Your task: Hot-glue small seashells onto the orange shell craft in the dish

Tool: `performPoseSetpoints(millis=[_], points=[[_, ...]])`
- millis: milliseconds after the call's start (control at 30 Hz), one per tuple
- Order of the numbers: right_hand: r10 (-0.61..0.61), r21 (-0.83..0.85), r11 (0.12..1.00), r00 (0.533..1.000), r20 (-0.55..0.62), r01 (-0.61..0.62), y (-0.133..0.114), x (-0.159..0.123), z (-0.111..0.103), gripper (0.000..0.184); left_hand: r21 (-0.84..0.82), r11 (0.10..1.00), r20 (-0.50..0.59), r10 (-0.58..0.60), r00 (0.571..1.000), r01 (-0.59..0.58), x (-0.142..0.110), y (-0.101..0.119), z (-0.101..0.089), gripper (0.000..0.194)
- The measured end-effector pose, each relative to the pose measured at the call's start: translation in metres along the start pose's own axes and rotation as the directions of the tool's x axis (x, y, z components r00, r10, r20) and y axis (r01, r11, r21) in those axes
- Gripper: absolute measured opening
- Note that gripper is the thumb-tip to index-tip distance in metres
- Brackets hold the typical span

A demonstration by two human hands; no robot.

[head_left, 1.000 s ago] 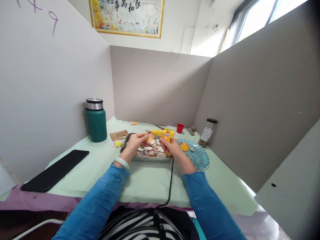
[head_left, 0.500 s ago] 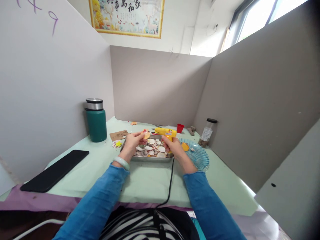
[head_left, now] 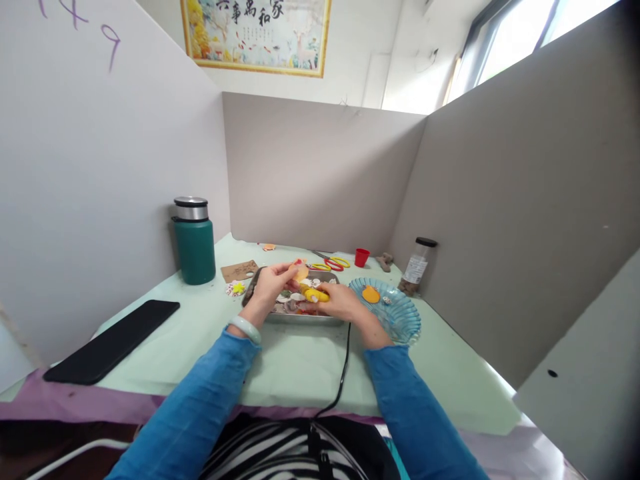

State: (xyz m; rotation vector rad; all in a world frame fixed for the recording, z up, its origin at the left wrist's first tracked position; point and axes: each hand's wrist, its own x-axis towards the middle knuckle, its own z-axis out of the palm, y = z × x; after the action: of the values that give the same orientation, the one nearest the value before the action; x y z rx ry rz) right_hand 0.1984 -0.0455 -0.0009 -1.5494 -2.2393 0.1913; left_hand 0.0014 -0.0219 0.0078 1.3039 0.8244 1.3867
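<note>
Left hand [head_left: 271, 285] pinches shell [head_left: 301, 272], right hand [head_left: 344, 302] clamps glue gun [head_left: 316, 295] just beside those fingers; best kept steady.

Left panel [head_left: 110, 167] reads "9", picture [head_left: 256, 35] "和萬事".

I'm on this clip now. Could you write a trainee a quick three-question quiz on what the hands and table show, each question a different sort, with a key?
1. Multiple choice: what is the right hand holding?
A) the red cup
B) the yellow glue gun
C) the scissors

2. True or false: the left hand is holding a pale orange piece.

3. Fill in the blank: from the wearer's side, the blue scalloped plate lies to the ____ of the metal tray.

Key: 1. B; 2. true; 3. right.
</note>
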Motion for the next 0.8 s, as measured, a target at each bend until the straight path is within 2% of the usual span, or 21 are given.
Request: performPoseSetpoints(millis=[100,167,267,333,400,533,700,800], points=[[-0.112,0.164,0.98,0.994,0.012,0.109,0.005,-0.002,-0.004,0.042,0.013,1.0,0.008,0.002,1.0,-0.002,0.0,0.0,0.0,0.048],[-0.136,0.252,0.954,0.985,-0.111,0.16,0.006,-0.001,-0.004,0.038,0.021,1.0,0.025,0.001,1.0,-0.001,-0.001,0.0,0.0,0.049],[-0.015,0.426,0.883,0.919,-0.395,0.198,0.001,0.002,-0.001,0.032,0.069,0.998,0.074,-0.005,0.997,0.0,-0.003,0.001,0.004,0.048],[0.087,0.54,0.815,0.878,-0.471,0.209,-0.005,0.003,0.002,0.029,0.104,0.995,0.082,-0.014,0.997,0.006,-0.005,0.002,0.007,0.046],[0.129,0.594,0.776,0.869,-0.478,0.213,-0.01,0.003,0.004,0.023,0.124,0.992,0.081,-0.027,0.996,0.017,-0.007,0.002,0.01,0.045],[0.123,0.636,0.74,0.885,-0.448,0.219,-0.014,0.001,0.006,0.017,0.126,0.992,0.109,-0.018,0.994,0.004,-0.007,0.001,0.011,0.047],[0.1,0.614,0.765,0.907,-0.41,0.194,-0.013,0.001,0.008,0.018,0.109,0.994,0.157,-0.01,0.988,-0.007,-0.008,0.002,0.009,0.051],[0.138,0.65,0.74,0.905,-0.402,0.176,-0.013,0.002,0.008,0.018,0.077,0.997,0.156,-0.033,0.987,0.021,-0.01,0.004,0.01,0.055]])
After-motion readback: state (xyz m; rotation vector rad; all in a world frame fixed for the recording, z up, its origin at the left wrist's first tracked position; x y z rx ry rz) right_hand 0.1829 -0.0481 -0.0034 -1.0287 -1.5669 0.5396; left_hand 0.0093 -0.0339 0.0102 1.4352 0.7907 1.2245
